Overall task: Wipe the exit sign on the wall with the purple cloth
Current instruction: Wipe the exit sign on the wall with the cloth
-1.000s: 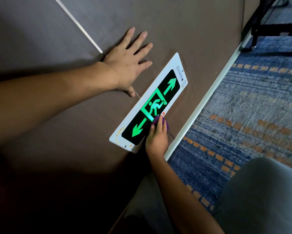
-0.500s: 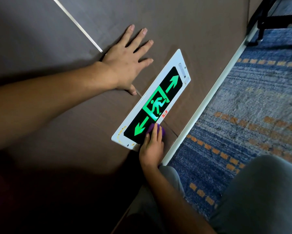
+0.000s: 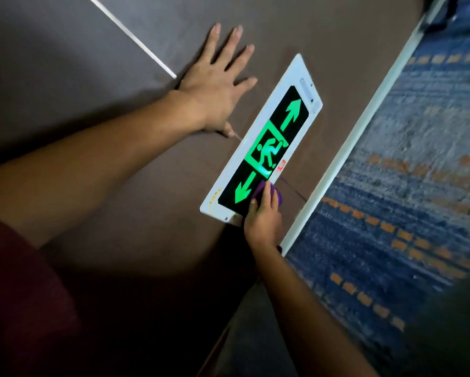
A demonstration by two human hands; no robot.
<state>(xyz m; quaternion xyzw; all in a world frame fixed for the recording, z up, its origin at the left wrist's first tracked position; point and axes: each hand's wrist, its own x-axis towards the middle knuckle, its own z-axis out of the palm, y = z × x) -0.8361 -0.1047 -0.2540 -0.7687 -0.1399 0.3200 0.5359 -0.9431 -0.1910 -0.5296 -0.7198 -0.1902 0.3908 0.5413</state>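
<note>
Low on the brown wall [image 3: 296,28], just above the white baseboard [image 3: 364,126]:
Exit sign [image 3: 263,148]: a white-framed oblong is hanging flat on the wall, its black face glowing with a green running figure between two green arrows pointing opposite ways; a small red mark is showing on the frame edge nearest the baseboard.
Purple cloth [image 3: 259,190]: it is lying bunched under the fingers, touching the sign's face beside the arrow nearer the viewer and lapping over the frame edge.
Right hand [image 3: 263,219]: it is pressing the cloth against the sign, fingers lying together over the cloth and holding it; how far they are curling around it cannot be told.
Left hand [image 3: 217,85]: it is resting palm-flat on the wall beside the sign, fingers spread wide and grasping nothing, thumb tip lying near the frame's long edge.
Carpet [image 3: 405,213]: blue pile with rows of orange dashes is running along the baseboard.
Sleeve [image 3: 19,295]: dark red fabric is showing at the lower left corner.
</note>
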